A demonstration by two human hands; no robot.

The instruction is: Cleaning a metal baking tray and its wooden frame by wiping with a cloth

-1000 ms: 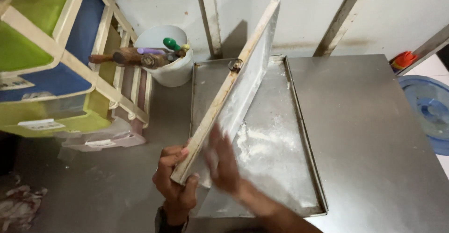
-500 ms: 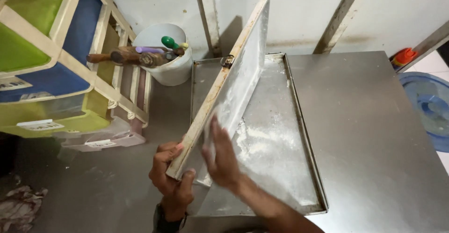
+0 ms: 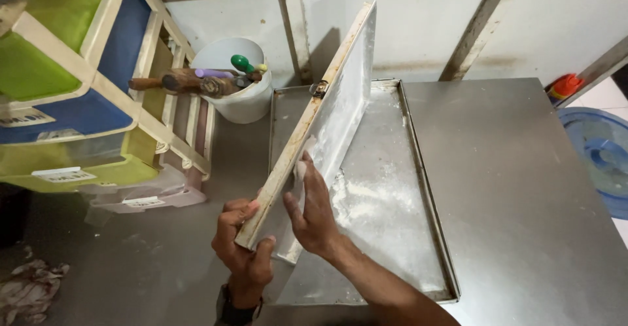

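Up at the back, a white bucket [image 3: 239, 93] stands on the steel table [image 3: 523, 188], holding a wooden-handled tool that juts out to the left plus a green knob and a purple handle. Beside it, at the left, a cream rack [image 3: 98, 90] carries green and blue plastic drawers, whose contents cannot be made out. A flat metal tray [image 3: 392, 234] lies on the table with a low rim all round and patches of white flour spread over its floor. Off the table's right edge sits a blue round lid [image 3: 598, 162], and a small red-capped bottle [image 3: 564, 87] stands near the wall.

The left hand [image 3: 243, 251] is clenched around the near corner of a wooden-framed board [image 3: 330, 113], thumb on the upper side and fingers wrapped beneath, with a dark band at the wrist. The right hand [image 3: 314, 211] is spread flat, palm pressed against the board's dusty metal face, fingers pointing up along it and tipped with flour.

The board is tilted up on edge, its near end in the left hand and its far end leaning towards the wall, over the left side of the tray. Its frame is pale wood, scuffed, with a small metal clasp halfway along; the face is grey sheet metal filmed with white powder.
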